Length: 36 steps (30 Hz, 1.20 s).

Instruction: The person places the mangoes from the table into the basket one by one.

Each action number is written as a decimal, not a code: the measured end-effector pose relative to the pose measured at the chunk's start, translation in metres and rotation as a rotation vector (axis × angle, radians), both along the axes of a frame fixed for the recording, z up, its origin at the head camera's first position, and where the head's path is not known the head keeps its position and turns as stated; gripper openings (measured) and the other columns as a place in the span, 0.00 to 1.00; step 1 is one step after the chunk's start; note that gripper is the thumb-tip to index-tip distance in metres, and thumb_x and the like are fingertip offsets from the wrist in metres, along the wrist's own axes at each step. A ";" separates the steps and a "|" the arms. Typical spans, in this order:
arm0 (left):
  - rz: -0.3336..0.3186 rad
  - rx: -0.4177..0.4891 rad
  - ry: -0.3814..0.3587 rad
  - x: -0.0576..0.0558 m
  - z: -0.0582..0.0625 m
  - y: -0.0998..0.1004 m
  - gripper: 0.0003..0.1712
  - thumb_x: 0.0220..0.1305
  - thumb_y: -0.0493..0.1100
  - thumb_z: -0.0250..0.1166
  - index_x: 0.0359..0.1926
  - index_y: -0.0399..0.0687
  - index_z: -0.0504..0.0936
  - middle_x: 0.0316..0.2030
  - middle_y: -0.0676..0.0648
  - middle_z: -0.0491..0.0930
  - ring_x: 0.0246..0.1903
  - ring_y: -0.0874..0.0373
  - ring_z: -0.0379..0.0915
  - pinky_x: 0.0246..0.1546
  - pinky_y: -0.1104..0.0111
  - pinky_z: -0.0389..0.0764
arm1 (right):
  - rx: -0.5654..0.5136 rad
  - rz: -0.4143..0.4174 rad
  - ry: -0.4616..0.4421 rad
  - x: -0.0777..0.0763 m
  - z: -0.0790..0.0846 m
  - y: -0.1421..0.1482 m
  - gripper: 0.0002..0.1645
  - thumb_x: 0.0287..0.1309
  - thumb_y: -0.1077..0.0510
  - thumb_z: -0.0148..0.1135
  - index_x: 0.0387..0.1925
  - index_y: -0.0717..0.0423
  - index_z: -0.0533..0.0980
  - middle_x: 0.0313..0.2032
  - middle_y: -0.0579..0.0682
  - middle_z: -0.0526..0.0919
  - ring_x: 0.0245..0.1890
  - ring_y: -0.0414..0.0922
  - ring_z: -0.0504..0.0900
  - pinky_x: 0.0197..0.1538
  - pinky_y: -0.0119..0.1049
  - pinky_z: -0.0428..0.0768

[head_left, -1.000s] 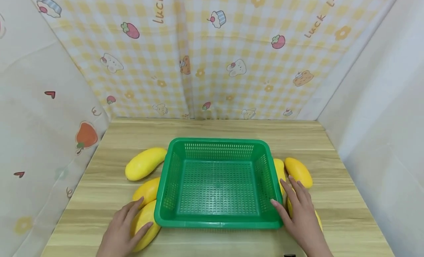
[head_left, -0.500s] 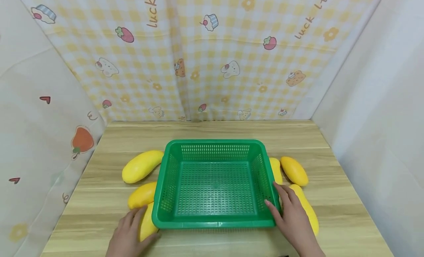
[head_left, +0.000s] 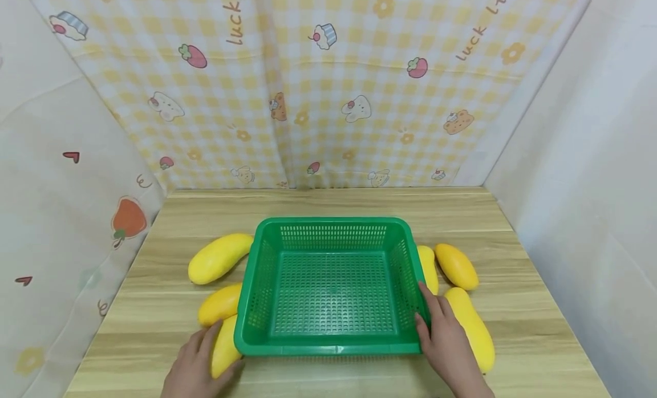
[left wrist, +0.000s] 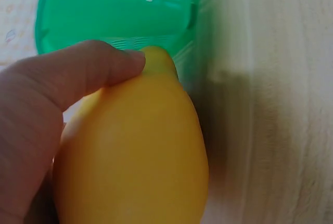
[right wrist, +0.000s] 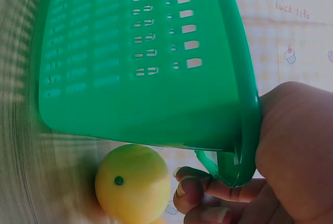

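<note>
A green plastic basket point(head_left: 336, 292) with perforated walls stands on the wooden table. My right hand point(head_left: 446, 341) grips its right rim near the front corner, thumb on the inner side and fingers curled under the outside of the rim in the right wrist view. At the basket's front left, my left hand point(head_left: 197, 358) holds a yellow papaya point(left wrist: 135, 151); the thumb lies along its narrow end, which points at the basket wall. Just behind that papaya is an orange-yellow mango point(head_left: 219, 304), partly hidden by the basket.
Another papaya point(head_left: 218, 260) lies at the back left, touching the basket in the head view. Right of the basket are a long papaya point(head_left: 471, 329), a mango point(head_left: 457, 267) and a partly hidden yellow fruit point(head_left: 428, 267). A checked cloth point(head_left: 328, 101) hangs behind the table point(head_left: 328, 204).
My right hand has shifted from over the fruit on the right to the basket's rim and now grips it. My left hand has slid slightly forward and right on the papaya.
</note>
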State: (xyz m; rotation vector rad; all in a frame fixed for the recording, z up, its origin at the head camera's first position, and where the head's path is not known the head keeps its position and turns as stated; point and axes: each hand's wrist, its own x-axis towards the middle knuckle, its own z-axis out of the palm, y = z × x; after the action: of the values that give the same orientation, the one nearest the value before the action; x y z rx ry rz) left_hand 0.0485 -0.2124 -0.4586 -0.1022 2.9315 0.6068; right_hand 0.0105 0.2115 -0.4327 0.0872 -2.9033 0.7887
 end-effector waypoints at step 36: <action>-0.069 0.123 0.607 -0.030 0.061 0.000 0.51 0.37 0.43 0.74 0.67 0.41 0.65 0.52 0.33 0.71 0.47 0.37 0.68 0.40 0.42 0.71 | -0.034 0.038 -0.068 -0.001 -0.004 0.000 0.39 0.64 0.65 0.55 0.73 0.57 0.52 0.48 0.65 0.74 0.43 0.56 0.78 0.43 0.53 0.79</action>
State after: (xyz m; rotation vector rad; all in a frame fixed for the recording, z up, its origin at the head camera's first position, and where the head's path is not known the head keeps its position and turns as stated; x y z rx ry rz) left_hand 0.0183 -0.2124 -0.3972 0.2393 3.4348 0.9463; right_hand 0.0098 0.2113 -0.4366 0.1151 -2.9589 0.8637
